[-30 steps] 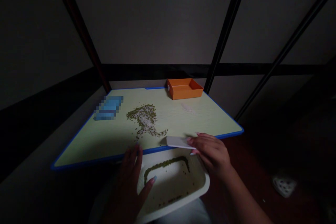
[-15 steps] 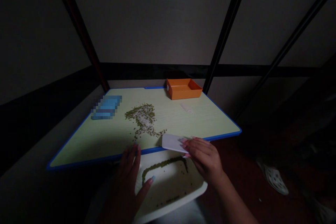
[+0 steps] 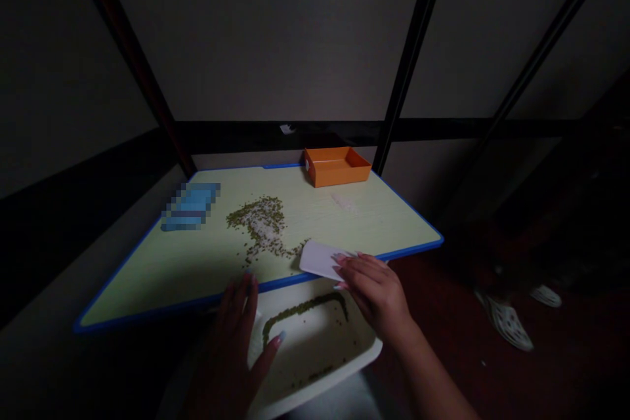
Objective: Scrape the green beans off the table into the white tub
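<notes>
My right hand (image 3: pixel 374 289) is closed around a flat white scraper (image 3: pixel 317 258), whose free end rests at the table's near edge beside a few stray seeds. A loose pile of green seeds mixed with white grains (image 3: pixel 263 220) lies on the table farther in. Below the near edge sits a white tub (image 3: pixel 339 371) with a line of green seeds along its far inner side and a few scattered bits. At the tub's left side, my left hand (image 3: pixel 241 335) has its fingers stretched toward the table edge and its thumb apart over the tub.
The pale table (image 3: pixel 162 282) has a blue rim. An orange box (image 3: pixel 339 174) stands at its far edge, with a faint white patch (image 3: pixel 343 202) in front. A blurred-out blue item (image 3: pixel 191 207) lies at the left. Pale clogs (image 3: pixel 506 321) show on the floor at right.
The view has shifted slightly, so the table appears farther left. The scraper has moved a little inward from the table edge, close to the stray seeds. My left hand keeps its place by the tub.
</notes>
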Action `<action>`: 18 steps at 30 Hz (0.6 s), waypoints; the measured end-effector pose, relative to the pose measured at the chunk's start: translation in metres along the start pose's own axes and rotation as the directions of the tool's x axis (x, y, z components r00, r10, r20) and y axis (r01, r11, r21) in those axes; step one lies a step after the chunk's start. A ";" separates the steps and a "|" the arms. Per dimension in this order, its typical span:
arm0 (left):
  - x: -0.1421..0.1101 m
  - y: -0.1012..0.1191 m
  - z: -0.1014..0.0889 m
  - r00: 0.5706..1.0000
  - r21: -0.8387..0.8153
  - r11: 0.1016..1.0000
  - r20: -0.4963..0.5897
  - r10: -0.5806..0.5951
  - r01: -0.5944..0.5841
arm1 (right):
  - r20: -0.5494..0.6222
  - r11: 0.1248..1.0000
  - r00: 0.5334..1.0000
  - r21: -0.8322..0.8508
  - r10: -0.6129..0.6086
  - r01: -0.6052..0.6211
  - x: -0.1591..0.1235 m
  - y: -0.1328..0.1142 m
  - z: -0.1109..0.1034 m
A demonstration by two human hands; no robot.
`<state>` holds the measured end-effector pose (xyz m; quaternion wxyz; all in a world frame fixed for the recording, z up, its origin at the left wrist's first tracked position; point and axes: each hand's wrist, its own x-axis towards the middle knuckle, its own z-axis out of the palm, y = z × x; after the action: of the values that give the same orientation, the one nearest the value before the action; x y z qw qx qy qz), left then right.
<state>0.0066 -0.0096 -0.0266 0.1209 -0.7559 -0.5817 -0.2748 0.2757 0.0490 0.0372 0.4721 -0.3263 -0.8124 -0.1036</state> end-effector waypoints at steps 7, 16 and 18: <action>0.000 -0.001 0.000 1.000 0.003 1.000 0.013 0.003 -0.003 | 0.005 0.999 1.000 -0.035 0.028 -0.028 -0.003 0.000 0.000; 0.000 -0.001 -0.001 1.000 0.029 0.999 0.014 0.019 -0.020 | -0.009 1.000 1.000 -0.016 -0.001 0.001 0.000 -0.001 -0.002; 0.000 -0.001 -0.001 1.000 0.026 0.999 0.001 0.025 -0.025 | -0.004 1.000 1.000 -0.016 0.006 -0.006 0.000 -0.001 -0.002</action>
<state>0.0055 -0.0097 -0.0257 0.1340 -0.7615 -0.5759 -0.2655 0.2763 0.0476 0.0382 0.4715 -0.3324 -0.8095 -0.1093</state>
